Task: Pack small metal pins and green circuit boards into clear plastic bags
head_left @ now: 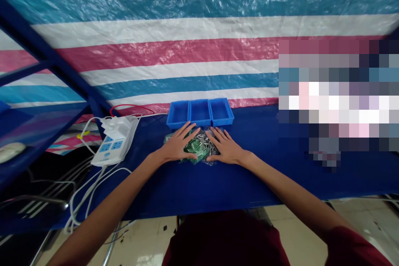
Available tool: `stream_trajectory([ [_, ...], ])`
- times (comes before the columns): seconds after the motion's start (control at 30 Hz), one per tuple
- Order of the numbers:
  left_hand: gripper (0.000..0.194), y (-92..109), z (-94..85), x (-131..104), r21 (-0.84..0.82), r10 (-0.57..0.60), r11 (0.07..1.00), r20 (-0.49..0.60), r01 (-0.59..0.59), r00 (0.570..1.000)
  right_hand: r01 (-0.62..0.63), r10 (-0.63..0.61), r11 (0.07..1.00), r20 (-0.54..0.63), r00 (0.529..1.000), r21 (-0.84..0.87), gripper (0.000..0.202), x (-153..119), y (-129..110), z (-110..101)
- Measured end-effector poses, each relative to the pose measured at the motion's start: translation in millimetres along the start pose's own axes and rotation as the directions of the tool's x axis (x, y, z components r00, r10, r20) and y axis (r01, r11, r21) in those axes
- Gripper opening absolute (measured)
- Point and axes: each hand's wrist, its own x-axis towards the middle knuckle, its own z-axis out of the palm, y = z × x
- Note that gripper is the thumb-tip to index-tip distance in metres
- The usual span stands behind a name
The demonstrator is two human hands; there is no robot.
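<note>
My left hand (176, 146) lies with its fingers spread over the left side of a green and clear plastic bag (193, 149). On the other side, my right hand (229, 148) is spread out too, touching the clear bag of small silvery metal pieces (202, 141). These pieces look like screws or pins, but their exact kind is too small to tell. Just behind my fingertips stands a blue tray with three compartments (199, 123), and nothing shows inside them. Part of the bags is hidden under both hands.
A white power strip (107, 153) with plugs and white cables (90, 191) lies at the left of the blue table (199, 191). Striped plastic sheeting (187, 50) hangs behind. A blue metal frame (59, 66) rises at left. The right side is pixelated.
</note>
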Motion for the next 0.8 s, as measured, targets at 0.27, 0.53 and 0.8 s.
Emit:
stream_trajectory([
  [0.27,0.088,0.0,2.8,-4.2,-0.040,-0.036,0.998,0.088,0.040,0.995,-0.013,0.009,1.000,-0.127,0.992,-0.027,0.083,2.0,-0.9,6.3],
  [0.53,0.082,-4.2,-11.7,-26.4,-0.003,-0.073,0.997,0.078,0.074,0.994,0.050,-0.042,0.998,-0.213,0.976,0.033,0.070,-8.3,-15.5,-1.8],
  [0.8,0.087,-1.2,8.9,-40.1,0.009,-0.199,0.980,0.060,0.199,0.978,0.036,-0.047,0.998,-0.186,0.981,-0.058,0.097,-4.3,-21.2,14.5],
])
